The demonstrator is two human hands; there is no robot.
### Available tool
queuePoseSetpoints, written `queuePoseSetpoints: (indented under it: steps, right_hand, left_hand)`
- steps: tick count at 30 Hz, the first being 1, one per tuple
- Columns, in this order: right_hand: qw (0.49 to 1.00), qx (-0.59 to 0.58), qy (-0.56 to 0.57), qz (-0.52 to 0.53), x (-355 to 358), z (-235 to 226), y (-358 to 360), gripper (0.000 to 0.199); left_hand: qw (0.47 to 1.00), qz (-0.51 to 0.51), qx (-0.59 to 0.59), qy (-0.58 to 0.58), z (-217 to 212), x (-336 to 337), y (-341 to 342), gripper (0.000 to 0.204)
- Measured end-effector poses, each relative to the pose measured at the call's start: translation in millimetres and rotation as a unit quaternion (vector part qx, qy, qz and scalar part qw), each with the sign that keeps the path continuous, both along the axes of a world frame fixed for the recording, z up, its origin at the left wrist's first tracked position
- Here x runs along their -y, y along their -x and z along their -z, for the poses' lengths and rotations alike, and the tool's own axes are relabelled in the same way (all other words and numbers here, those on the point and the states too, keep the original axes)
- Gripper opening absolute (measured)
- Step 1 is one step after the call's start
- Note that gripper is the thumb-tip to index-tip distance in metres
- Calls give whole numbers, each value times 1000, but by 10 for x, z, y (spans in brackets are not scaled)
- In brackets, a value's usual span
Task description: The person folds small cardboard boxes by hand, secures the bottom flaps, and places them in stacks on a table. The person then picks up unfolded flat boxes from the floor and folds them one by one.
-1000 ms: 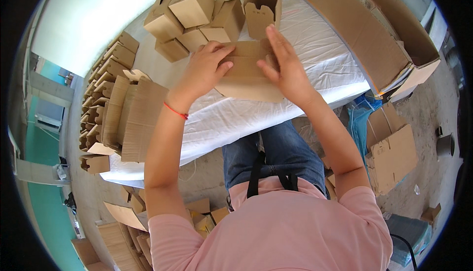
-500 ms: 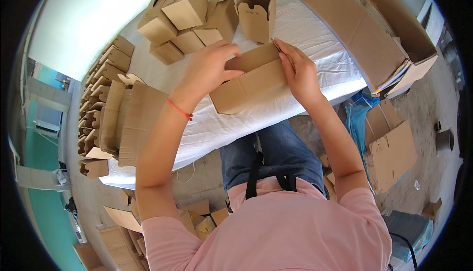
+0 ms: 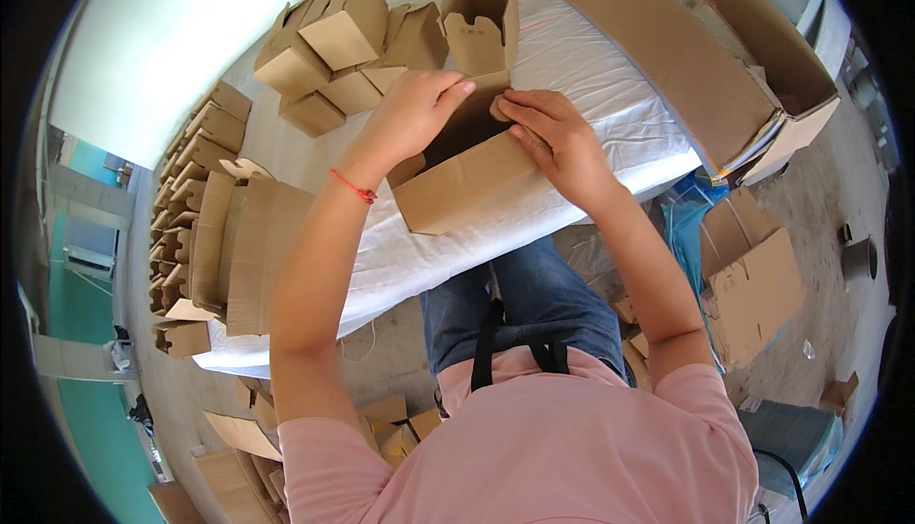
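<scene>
A brown cardboard box [image 3: 477, 190] lies on the white cloth right before me, with its dark inside showing between my hands. My left hand [image 3: 416, 116] is closed at the box's far left side, the thumb near the far wall's upper edge. At the right end, my right hand [image 3: 558, 147] pinches a cardboard flap, its fingertips over the opening. Part of the right end is hidden behind that hand. Just beyond stands an upright open box [image 3: 477, 38] with a notched top edge.
The table's white cloth [image 3: 610, 138] spreads under everything. Several closed boxes [image 3: 345, 28] are stacked at the far left. A row of folded cartons [image 3: 205, 152] lines the left edge, with larger cardboard pieces [image 3: 265, 252] nearer. A long open carton [image 3: 667, 47] occupies the right side.
The box has opened wider and shows more of its inside. My right hand has moved left and folded the end flap inward; my left hand has shifted toward the far wall.
</scene>
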State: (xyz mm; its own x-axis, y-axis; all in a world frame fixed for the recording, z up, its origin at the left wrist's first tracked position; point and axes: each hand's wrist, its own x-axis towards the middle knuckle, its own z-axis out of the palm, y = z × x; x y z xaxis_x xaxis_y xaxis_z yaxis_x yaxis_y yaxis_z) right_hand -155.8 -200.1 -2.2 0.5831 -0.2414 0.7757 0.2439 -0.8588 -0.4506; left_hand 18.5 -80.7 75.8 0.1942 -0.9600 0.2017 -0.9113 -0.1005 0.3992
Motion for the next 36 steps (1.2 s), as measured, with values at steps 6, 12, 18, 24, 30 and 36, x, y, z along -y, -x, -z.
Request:
queuePoseSetpoints:
  steps: [6, 12, 18, 24, 30, 36]
  right_hand:
    - [994, -36, -103, -26, -50, 75, 84, 52]
    - [987, -87, -31, -134, -13, -51, 20, 56]
    - [985, -143, 15, 95, -270, -159, 96, 53]
    - [952, -145, 159, 219, -504, -215, 85, 48]
    - [971, -181, 137, 76, -275, -388, -358, 23]
    - [983, -122, 66, 119, -304, -315, -605, 20]
  left_hand:
    - [999, 38, 21, -7, 205, -156, 315, 71]
    - [969, 59, 229, 70, 442, -307, 305, 90]
    - [956, -23, 230, 180, 339, -470, 384, 40]
    - [943, -151, 112, 277, 692, -795, 802, 19]
    - [935, -182, 138, 271, 600, -688, 603, 14]
    - [925, -319, 86, 186, 457, -590, 377, 30]
